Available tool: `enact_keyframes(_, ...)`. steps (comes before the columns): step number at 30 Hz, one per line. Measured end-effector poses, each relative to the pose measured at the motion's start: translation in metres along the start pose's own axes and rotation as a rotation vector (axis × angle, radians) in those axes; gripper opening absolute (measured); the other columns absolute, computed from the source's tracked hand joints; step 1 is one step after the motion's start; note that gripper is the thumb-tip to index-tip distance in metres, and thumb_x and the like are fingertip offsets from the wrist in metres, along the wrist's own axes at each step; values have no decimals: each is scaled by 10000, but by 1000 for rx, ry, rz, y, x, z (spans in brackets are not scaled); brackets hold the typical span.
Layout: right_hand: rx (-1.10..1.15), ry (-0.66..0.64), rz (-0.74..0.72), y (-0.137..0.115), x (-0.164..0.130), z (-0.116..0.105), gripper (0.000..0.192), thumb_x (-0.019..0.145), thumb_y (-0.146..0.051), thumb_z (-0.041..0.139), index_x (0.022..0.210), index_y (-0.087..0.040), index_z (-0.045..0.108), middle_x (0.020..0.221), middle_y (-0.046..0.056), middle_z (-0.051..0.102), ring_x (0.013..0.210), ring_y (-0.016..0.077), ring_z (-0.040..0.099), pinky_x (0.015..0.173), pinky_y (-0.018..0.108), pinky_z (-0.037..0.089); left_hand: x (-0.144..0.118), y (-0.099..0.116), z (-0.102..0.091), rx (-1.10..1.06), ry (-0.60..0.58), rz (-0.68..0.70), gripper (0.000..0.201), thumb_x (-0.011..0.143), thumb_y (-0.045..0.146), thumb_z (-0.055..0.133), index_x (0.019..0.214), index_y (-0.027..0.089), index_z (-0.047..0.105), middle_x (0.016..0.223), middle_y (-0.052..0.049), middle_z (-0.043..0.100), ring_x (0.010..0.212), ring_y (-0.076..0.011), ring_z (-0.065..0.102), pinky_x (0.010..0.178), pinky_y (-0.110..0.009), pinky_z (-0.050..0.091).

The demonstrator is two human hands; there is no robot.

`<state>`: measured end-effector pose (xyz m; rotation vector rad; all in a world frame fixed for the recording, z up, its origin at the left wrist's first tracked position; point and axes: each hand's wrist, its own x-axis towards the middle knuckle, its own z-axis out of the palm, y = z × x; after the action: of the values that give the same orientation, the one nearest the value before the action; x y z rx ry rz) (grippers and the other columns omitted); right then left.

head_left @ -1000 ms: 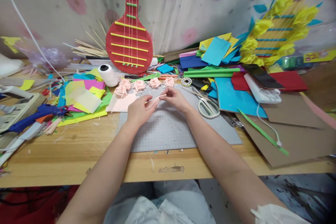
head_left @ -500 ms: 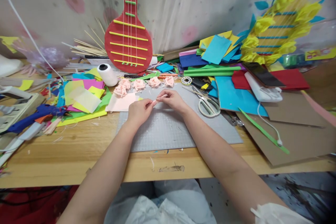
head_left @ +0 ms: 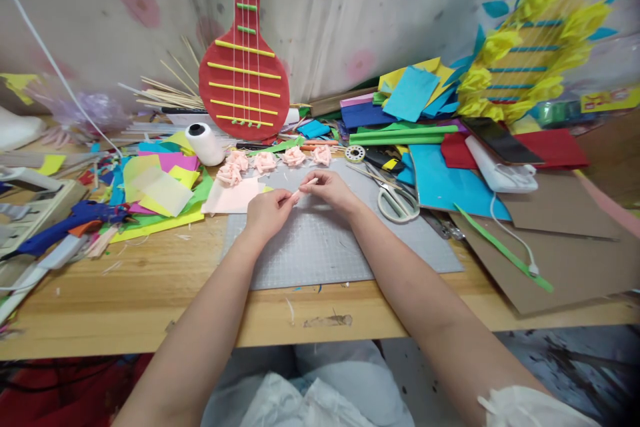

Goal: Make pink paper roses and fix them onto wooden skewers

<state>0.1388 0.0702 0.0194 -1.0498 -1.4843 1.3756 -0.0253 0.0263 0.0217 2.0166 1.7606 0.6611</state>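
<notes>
Both hands, left hand point(head_left: 267, 212) & right hand point(head_left: 327, 188), pinch a pink strip point(head_left: 305, 187) over the grey mat point(head_left: 320, 247). Five pink rosettes point(head_left: 265, 161) done at mat's far edge (one in progress); pink sheet point(head_left: 233, 197) left.

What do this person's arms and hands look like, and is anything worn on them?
Both forearms are bare, with no gloves, rings or watch visible on the left hand or right hand. A bit of white fabric, likely a rolled sleeve, shows at the right arm's upper end. Light clothing lies below.
</notes>
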Motion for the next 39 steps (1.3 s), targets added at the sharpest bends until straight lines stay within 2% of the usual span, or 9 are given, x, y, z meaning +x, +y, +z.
enact_keyframes(10, 10, 104, -14, 10, 6, -8, 183, 556, -306, 689, 611, -156, 600, 612, -19, 583, 613, 94, 515, 651, 256, 404, 1, -3, -1, -28, -5, -8, 344, 767, 467, 423, 788, 233, 675, 689, -6, 648, 611, -139, 521, 545, -250, 297)
enact_keyframes(15, 198, -54, 20, 9, 0, -8, 350, 578, -306, 698, 884, -205, 561, 837, 6, 646, 749, 121, 590, 701, 274, 449, 1, -7, 1, -106, 10, -8, 328, 755, 456, 450, 800, 228, 682, 705, -6, 659, 625, -135, 539, 571, -243, 335)
enact_keyframes(18, 266, -124, 78, 8, -2, 0, 435, 547, -296, 719, 920, -207, 514, 860, 17, 654, 740, 131, 608, 697, 286, 461, 1, -7, 3, -184, 11, 0, 354, 752, 479, 457, 787, 209, 684, 712, -8, 666, 634, -130, 549, 588, -236, 355)
enact_keyframes(20, 273, -78, 108, 8, -1, 6, 445, 527, -294, 726, 894, -192, 496, 733, -11, 642, 653, 120, 600, 657, 272, 455, 1, -5, 4, -236, 4, 4, 361, 752, 479, 462, 768, 197, 685, 704, -9, 667, 631, -126, 551, 589, -230, 361)
enact_keyframes(23, 257, 80, 104, 10, 2, 15, 495, 491, -282, 739, 866, -200, 427, 567, -77, 576, 517, 98, 555, 575, 243, 426, 1, -3, 5, -334, -2, -6, 351, 744, 467, 483, 734, 181, 685, 685, -9, 667, 611, -120, 548, 572, -224, 364)
enact_keyframes(26, 249, 141, 63, 11, 4, 18, 537, 486, -275, 741, 878, -214, 378, 570, -85, 582, 507, 100, 558, 567, 241, 426, 2, -3, 7, -445, -7, -26, 360, 726, 479, 510, 722, 164, 685, 666, -12, 666, 577, -113, 536, 545, -220, 361)
enact_keyframes(31, 356, 89, 90, 11, 3, 18, 612, 518, -260, 735, 1013, -223, 377, 683, -43, 644, 601, 125, 612, 655, 300, 483, 5, -9, 9, -519, 6, -54, 377, 702, 489, 539, 697, 142, 687, 608, -16, 643, 539, -109, 515, 519, -221, 353)
enact_keyframes(35, 348, 155, 126, 12, 6, 17, 480, 495, -237, 748, 893, -199, 484, 590, -63, 611, 565, 102, 592, 655, 293, 496, 7, -10, 11, -618, -11, -95, 371, 683, 483, 567, 723, 137, 694, 627, -32, 661, 541, -118, 535, 520, -224, 375)
enact_keyframes(39, 378, 143, 112, 13, 7, 15, 312, 499, -285, 750, 710, -159, 557, 649, -19, 628, 613, 92, 593, 681, 267, 490, 10, -10, 14, -712, -5, -150, 356, 660, 465, 598, 743, 133, 697, 646, -48, 675, 563, -136, 570, 554, -242, 424)
